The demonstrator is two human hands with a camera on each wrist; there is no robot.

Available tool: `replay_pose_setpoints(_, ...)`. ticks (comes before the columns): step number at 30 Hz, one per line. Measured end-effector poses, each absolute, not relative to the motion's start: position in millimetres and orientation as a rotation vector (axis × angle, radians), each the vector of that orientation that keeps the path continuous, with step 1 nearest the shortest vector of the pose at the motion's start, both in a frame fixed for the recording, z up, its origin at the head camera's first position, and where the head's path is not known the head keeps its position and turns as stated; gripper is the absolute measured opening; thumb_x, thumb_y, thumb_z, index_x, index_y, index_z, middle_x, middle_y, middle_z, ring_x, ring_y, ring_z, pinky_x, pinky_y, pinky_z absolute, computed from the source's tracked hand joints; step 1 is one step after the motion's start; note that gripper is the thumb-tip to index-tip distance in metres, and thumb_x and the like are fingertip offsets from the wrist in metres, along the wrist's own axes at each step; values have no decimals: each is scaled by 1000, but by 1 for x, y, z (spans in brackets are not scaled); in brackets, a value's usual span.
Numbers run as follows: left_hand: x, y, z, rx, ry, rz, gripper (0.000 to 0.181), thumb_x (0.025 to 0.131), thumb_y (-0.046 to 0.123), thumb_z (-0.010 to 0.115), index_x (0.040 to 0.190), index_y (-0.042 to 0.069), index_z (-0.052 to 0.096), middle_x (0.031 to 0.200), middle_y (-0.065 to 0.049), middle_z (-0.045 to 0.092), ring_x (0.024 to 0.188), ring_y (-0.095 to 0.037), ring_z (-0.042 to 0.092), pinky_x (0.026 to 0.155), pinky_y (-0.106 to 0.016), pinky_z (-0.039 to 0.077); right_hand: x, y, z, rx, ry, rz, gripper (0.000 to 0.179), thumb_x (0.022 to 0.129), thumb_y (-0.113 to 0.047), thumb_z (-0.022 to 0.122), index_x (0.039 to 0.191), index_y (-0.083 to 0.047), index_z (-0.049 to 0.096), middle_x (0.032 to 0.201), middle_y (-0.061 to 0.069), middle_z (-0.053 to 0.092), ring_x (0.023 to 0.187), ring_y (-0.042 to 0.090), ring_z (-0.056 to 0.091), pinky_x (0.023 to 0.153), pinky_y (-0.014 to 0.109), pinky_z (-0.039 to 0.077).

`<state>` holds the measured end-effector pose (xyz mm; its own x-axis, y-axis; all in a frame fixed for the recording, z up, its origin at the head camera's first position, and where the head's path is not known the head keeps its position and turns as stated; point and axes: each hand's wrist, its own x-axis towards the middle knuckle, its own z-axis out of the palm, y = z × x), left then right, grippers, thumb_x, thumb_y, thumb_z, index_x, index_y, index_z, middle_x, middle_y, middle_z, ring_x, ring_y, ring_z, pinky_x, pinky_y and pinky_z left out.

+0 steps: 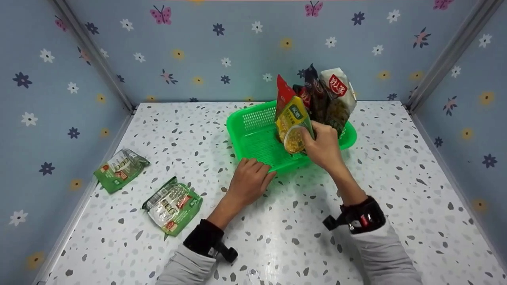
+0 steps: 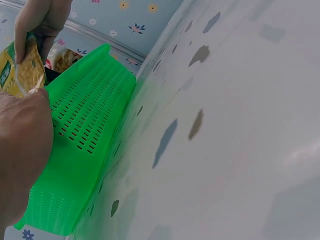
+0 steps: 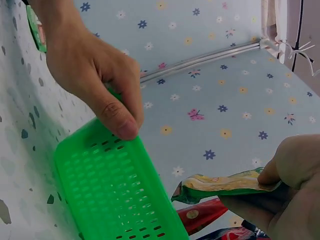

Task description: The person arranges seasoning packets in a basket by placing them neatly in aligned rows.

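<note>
A green plastic basket [image 1: 247, 148] sits on the speckled tabletop. My left hand [image 1: 248, 180] grips its near rim, fingers curled over the edge and thumb [image 3: 117, 117] outside, as the right wrist view shows. Over the basket, my right hand [image 1: 325, 147] pinches a yellow-and-green food packet [image 1: 293, 122] between thumb and fingers. Behind that packet a red packet [image 1: 283, 93], a dark packet [image 1: 316, 93] and a white-topped packet [image 1: 339, 89] stand upright in the basket's right part. Their lower ends are partly hidden by the right hand and the yellow packet.
Two green-and-clear packets lie on the table at the left, one nearer [image 1: 174, 208] and one farther off [image 1: 121, 170]. Flower-patterned walls [image 1: 222, 51] enclose the back and both sides. The basket stands close to the back wall.
</note>
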<state>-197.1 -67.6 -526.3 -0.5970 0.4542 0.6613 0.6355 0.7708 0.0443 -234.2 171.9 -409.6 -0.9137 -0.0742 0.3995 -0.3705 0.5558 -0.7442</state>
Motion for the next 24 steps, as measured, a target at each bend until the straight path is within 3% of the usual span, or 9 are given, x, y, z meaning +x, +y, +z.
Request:
replay_pose_setpoints(6,-198,-68,-526,-805,-2319,-353,31,114,36,68,94,13,73,87,-2,77,84,-23,67,84,-40,50,-256,165,-420,428,-2650,1201,27,114,-14,64,126,4,80,112,27,84,82,40,79,70,44,57)
replay_pose_setpoints(9,-197,-68,-526,-804,-2316,-354,31,114,36,68,93,14,72,86,-2,77,84,-23,67,83,-40,50,-264,161,-426,476,-2711,1159,25,115,-12,62,118,4,80,97,25,81,70,35,70,69,42,50)
replay_pose_setpoints(11,-196,-68,-526,-800,-2321,-358,31,114,37,68,92,14,71,87,-2,77,85,-23,67,84,-40,50,-269,159,-431,497,-2750,1127,24,115,-10,60,110,5,79,81,18,72,62,29,57,68,40,44)
replay_pose_setpoints(14,-195,-67,-526,-796,-2323,-360,31,114,36,68,92,14,71,87,-2,77,85,-23,67,84,-40,50,-274,156,-436,524,-2793,1085,23,114,-7,58,100,3,73,71,11,54,59,21,38,65,39,34)
replay_pose_setpoints(20,-196,-67,-529,-792,-2300,-333,32,113,36,70,92,12,72,85,-3,77,85,-22,68,83,-40,51,-282,152,-446,561,-2856,1052,35,111,2,56,82,-14,44,70,-1,24,61,18,24,66,39,24)
replay_pose_setpoints(24,-196,-67,-528,-799,-2305,-325,31,114,37,69,94,13,72,87,-2,78,86,-22,69,84,-40,51,-284,150,-449,555,-2870,1013,38,110,2,57,81,-15,41,71,-2,24,63,18,25,68,40,25)
